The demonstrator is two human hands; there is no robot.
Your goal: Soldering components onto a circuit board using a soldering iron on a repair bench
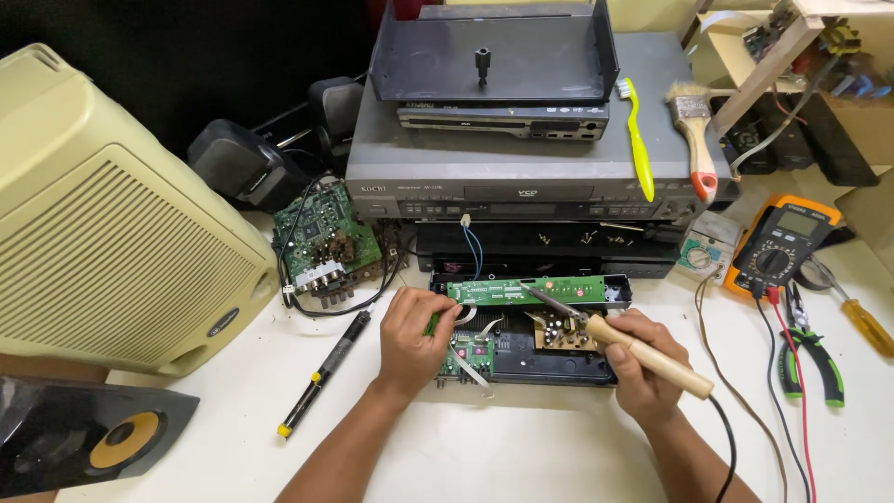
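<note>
An opened black disc player chassis (549, 368) lies on the white table with a long green circuit board (521, 291) standing along its front edge. My right hand (647, 368) grips a wooden-handled soldering iron (643, 354), its metal tip touching the green board near the middle. My left hand (414, 340) pinches the left end of that green board, above a small green board (468, 357) with a white ribbon cable. A brown board with capacitors (557, 333) sits inside the chassis between my hands.
Stacked grey disc players (521, 172) stand behind, carrying a yellow-green toothbrush (637, 140) and a paintbrush (697, 140). An orange multimeter (778, 247), green-handled pliers (815, 359) and a screwdriver (861, 317) lie right. A cream speaker (102, 224), loose green board (321, 244) and desoldering pump (321, 373) lie left.
</note>
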